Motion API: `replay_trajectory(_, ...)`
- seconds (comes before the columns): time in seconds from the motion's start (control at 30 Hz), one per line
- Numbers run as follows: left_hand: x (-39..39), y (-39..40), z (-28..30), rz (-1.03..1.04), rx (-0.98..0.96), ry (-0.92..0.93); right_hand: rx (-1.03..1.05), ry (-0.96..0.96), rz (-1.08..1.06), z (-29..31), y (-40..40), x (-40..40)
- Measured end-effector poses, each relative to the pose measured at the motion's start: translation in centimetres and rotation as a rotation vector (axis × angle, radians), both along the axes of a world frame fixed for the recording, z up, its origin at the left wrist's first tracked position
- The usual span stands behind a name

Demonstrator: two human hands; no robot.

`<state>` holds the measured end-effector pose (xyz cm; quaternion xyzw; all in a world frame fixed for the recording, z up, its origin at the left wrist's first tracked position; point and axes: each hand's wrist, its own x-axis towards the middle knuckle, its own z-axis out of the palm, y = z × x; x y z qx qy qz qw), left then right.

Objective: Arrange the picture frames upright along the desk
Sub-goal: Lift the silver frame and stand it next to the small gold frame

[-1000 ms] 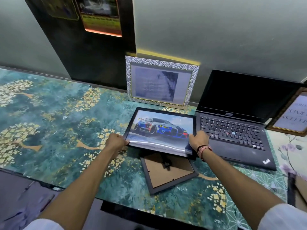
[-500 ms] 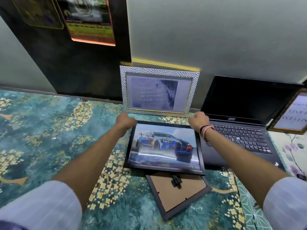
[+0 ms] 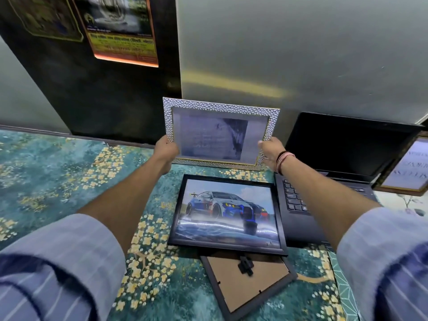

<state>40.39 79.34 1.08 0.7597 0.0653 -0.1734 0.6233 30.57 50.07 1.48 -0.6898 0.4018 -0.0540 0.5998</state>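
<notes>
A silver pebbled frame (image 3: 220, 105) stands upright against the back wall. My left hand (image 3: 166, 148) grips its lower left side and my right hand (image 3: 269, 151) grips its lower right side. In front of it a black frame with a car picture (image 3: 228, 214) lies face up on the desk. A third black frame (image 3: 247, 283) lies face down at an angle beneath the car frame's near edge, its brown backing and clip showing. A gold-edged frame with text (image 3: 410, 167) leans upright at the far right, partly cut off.
An open black laptop (image 3: 342, 154) sits right of the frames, its keyboard under my right forearm. The desk (image 3: 58, 181) has a teal cover with gold flowers. A dark panel with posters (image 3: 120, 31) rises at the back left.
Both hands let go of the car frame, which now lies flat, and moved forward to grip the silver frame at the wall. The camera came closer.
</notes>
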Motion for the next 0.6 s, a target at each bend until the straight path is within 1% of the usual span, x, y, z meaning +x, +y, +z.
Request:
replay_trajectory(0.1, -0.7, 1.0, -0.4, 0.035, -0.004, 0.006, -0.147, -0.144, -0.016, -0.3, 0.4, -1.6)
replay_trajectory(0.23, -1.6, 2.9, -0.7, 0.135, -0.055, 0.020, -0.187, -0.364, -0.006, 1.4, 1.3, -4.1)
replay_trajectory(0.33, -4.1, 3.1, 0.5, 0.152, -0.118, -0.035, -0.066, -0.464, -0.039, 3.3, 1.9, -5.9)
replay_trajectory(0.43, -8.6, 1.8, 1.3, 0.317, -0.194, -0.145, -0.018, -0.527, -0.122, 4.3, 1.9, -8.6)
replay_trajectory(0.47, -10.7, 0.9, 1.4, 0.370, -0.215, -0.127, 0.019, -0.551, -0.153, 4.4, 1.7, -10.0)
replay_trajectory(0.53, -14.7, -1.6, 1.4, 0.424, -0.273, -0.006, 0.083, -0.583, -0.215, 4.5, 0.9, -12.8)
replay_trajectory(0.57, -16.4, -3.1, 1.3, 0.420, -0.332, 0.057, 0.126, -0.589, -0.245, 4.2, 0.3, -14.2)
replay_trajectory(0.6, -17.9, -4.6, 1.3, 0.393, -0.433, 0.107, 0.184, -0.601, -0.272, 3.8, -0.4, -15.4)
